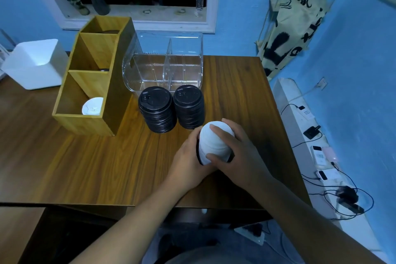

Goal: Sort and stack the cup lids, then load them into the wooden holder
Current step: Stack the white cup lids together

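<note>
White lid stack (214, 141) stands on the worktop (107, 167) beside black lid stacks (157, 113), the grips of our left hand (188, 164) and right hand (239, 152) curled round it; we square it gently before lifting to the wooden holder (83, 123).

White lid stack (214, 142) beside black stacks (157, 113)

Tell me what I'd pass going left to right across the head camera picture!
White bin → wooden holder → left black lid stack → right black lid stack → white lid stack, gripped by the left hand and right hand → black charger.
</note>
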The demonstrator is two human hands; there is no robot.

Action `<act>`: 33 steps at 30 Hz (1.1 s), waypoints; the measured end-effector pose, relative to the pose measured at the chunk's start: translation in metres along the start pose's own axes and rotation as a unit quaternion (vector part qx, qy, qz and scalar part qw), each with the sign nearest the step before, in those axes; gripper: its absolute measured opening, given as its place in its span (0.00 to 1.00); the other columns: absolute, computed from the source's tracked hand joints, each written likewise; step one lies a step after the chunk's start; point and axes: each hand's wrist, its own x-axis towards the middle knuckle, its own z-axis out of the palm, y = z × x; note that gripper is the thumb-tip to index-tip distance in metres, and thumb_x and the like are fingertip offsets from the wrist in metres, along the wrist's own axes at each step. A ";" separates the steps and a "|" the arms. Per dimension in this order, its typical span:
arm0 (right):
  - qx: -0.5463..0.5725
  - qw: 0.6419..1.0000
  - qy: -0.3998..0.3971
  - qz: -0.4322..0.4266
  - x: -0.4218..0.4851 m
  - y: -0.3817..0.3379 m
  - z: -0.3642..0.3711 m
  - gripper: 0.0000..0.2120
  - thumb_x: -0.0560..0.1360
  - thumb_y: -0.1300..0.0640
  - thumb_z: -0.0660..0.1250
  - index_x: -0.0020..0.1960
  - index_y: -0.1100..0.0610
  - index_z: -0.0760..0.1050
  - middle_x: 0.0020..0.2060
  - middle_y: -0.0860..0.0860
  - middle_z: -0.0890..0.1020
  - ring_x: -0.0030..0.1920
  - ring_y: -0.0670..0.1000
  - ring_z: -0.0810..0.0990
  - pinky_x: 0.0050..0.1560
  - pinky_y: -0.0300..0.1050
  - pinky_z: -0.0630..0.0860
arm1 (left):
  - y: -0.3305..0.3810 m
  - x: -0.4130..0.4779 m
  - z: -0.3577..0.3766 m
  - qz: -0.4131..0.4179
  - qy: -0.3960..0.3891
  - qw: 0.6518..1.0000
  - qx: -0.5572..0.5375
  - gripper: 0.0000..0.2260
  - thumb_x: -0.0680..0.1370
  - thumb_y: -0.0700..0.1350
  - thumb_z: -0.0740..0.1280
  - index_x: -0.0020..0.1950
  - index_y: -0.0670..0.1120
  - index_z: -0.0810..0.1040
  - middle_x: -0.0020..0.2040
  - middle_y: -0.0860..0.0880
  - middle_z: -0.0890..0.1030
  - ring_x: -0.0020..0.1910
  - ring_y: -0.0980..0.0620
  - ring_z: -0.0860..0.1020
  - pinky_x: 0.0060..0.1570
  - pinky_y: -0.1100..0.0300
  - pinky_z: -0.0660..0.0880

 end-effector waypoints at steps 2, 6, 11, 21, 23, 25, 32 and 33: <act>-0.022 1.000 0.000 -0.007 -0.002 -0.003 0.001 0.34 0.75 0.42 0.71 0.76 0.40 0.59 0.78 0.47 0.59 0.75 0.50 0.63 0.67 0.43 0.68 | -0.001 -0.001 0.001 0.014 -0.007 1.000 0.006 0.38 0.71 0.53 0.78 0.77 0.57 0.63 0.70 0.62 0.73 0.67 0.60 0.74 0.61 0.59 0.75; -0.053 0.998 0.000 -0.032 -0.005 -0.005 0.003 0.34 0.75 0.44 0.68 0.78 0.43 0.58 0.79 0.51 0.58 0.75 0.55 0.65 0.67 0.46 0.70 | -0.003 0.002 0.005 0.012 -0.002 1.000 0.028 0.37 0.71 0.52 0.78 0.77 0.55 0.65 0.68 0.60 0.76 0.65 0.60 0.75 0.60 0.55 0.77; -0.062 0.998 0.007 -0.002 0.007 0.019 -0.011 0.36 0.76 0.50 0.73 0.78 0.45 0.60 0.78 0.52 0.58 0.75 0.56 0.64 0.68 0.47 0.71 | 0.015 0.029 0.021 0.014 -0.016 1.000 0.022 0.38 0.70 0.51 0.79 0.76 0.53 0.65 0.68 0.55 0.77 0.65 0.57 0.76 0.61 0.59 0.76; -0.036 0.999 0.011 0.038 0.063 0.039 -0.015 0.30 0.79 0.46 0.69 0.78 0.45 0.63 0.80 0.47 0.57 0.75 0.52 0.64 0.68 0.47 0.71 | 0.007 0.053 0.032 -0.013 0.013 0.997 0.079 0.41 0.71 0.49 0.79 0.79 0.54 0.60 0.71 0.57 0.73 0.69 0.58 0.72 0.67 0.53 0.74; -0.044 0.998 0.006 0.047 0.072 0.037 -0.011 0.31 0.79 0.44 0.68 0.78 0.45 0.62 0.80 0.46 0.55 0.75 0.52 0.64 0.67 0.48 0.73 | 0.007 0.050 0.027 -0.020 0.016 0.995 0.095 0.42 0.72 0.49 0.78 0.80 0.54 0.59 0.74 0.57 0.71 0.71 0.57 0.71 0.70 0.55 0.71; -0.047 0.998 0.004 0.046 0.076 0.037 -0.009 0.32 0.79 0.42 0.68 0.79 0.44 0.61 0.80 0.46 0.55 0.75 0.53 0.65 0.66 0.48 0.74 | 0.008 0.045 0.021 -0.016 0.008 0.992 0.121 0.40 0.73 0.50 0.77 0.80 0.53 0.60 0.75 0.55 0.70 0.72 0.56 0.70 0.71 0.61 0.67; -0.048 0.997 0.054 -0.002 0.069 0.032 -0.018 0.40 0.73 0.41 0.74 0.79 0.43 0.58 0.80 0.50 0.58 0.76 0.54 0.63 0.68 0.56 0.74 | -0.009 0.008 -0.019 -0.018 0.044 0.978 0.202 0.26 0.75 0.53 0.74 0.70 0.51 0.70 0.64 0.55 0.75 0.64 0.56 0.73 0.65 0.59 0.72; -0.048 0.996 0.075 -0.012 0.066 0.029 -0.018 0.40 0.73 0.41 0.74 0.79 0.45 0.59 0.79 0.50 0.60 0.75 0.53 0.63 0.67 0.57 0.74 | -0.014 0.002 -0.028 -0.026 0.062 0.976 0.207 0.23 0.75 0.52 0.75 0.67 0.51 0.72 0.61 0.56 0.75 0.62 0.56 0.73 0.63 0.60 0.72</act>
